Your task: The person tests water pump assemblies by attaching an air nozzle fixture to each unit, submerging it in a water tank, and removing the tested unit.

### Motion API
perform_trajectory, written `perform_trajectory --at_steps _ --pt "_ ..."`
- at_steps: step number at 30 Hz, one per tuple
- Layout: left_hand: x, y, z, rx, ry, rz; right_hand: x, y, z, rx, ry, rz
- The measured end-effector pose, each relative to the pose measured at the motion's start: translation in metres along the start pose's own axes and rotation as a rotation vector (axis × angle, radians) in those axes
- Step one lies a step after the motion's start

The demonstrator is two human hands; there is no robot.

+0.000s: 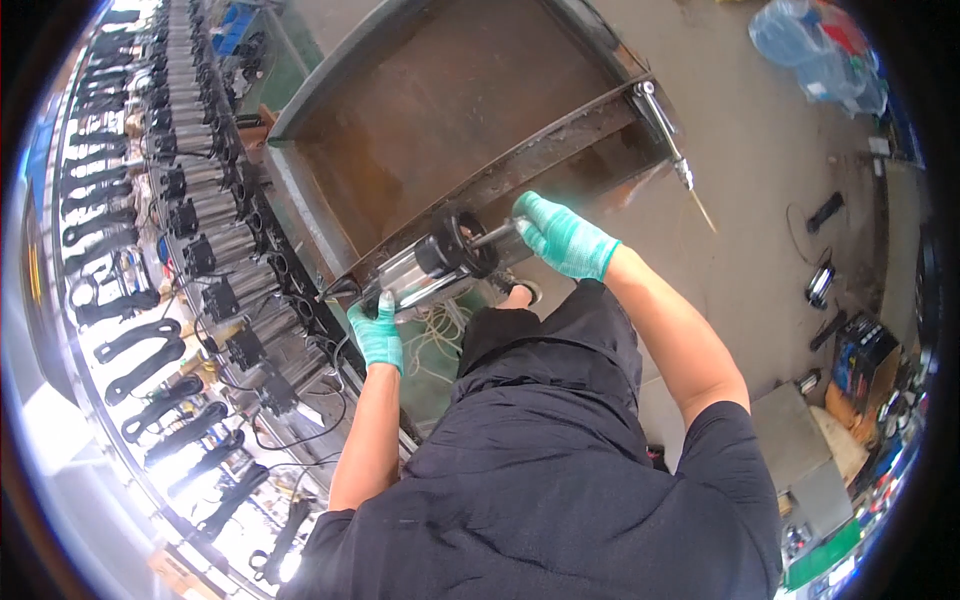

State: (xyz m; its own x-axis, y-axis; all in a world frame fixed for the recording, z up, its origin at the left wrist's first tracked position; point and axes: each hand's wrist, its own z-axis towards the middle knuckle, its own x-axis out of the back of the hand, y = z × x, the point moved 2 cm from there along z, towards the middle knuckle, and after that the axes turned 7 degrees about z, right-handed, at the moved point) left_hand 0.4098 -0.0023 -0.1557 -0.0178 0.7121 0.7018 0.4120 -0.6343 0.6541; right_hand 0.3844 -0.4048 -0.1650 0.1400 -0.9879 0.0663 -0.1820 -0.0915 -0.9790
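A silver metal cylinder (402, 275) with a black collar and a black round open end lies tilted in front of me. My left hand (378, 338), in a green knit glove, is closed round its lower left end, thumb on top. My right hand (562, 238), gloved alike, is closed on a thin grey metal rod (492, 236). The rod's far end reaches into the cylinder's open end; what it meets inside is hidden. Both hands are just on my side of a large metal trough (300, 200), whose floor looks brown and wet.
On my left, a long rack holds rows of similar metal cylinders (195, 175); black handles (145, 370) line a bright shelf beyond. A chrome air gun-like tool (665, 130) hangs at the trough's right corner. Pale cord (435, 335) lies below. Clear plastic bags (815, 50) sit far right.
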Motion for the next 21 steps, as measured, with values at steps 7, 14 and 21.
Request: perform_trajectory --at_steps 7,14,21 --pt "0.008 -0.014 0.004 0.033 -0.016 -0.001 0.011 0.016 0.010 -0.108 -0.115 -0.018" --pt "0.016 -0.014 0.005 -0.001 -0.086 0.026 0.008 0.006 0.021 -0.189 -0.124 -0.046" --pt "0.015 -0.009 0.000 0.021 -0.092 -0.002 0.006 0.015 0.008 -0.197 -0.124 0.086"
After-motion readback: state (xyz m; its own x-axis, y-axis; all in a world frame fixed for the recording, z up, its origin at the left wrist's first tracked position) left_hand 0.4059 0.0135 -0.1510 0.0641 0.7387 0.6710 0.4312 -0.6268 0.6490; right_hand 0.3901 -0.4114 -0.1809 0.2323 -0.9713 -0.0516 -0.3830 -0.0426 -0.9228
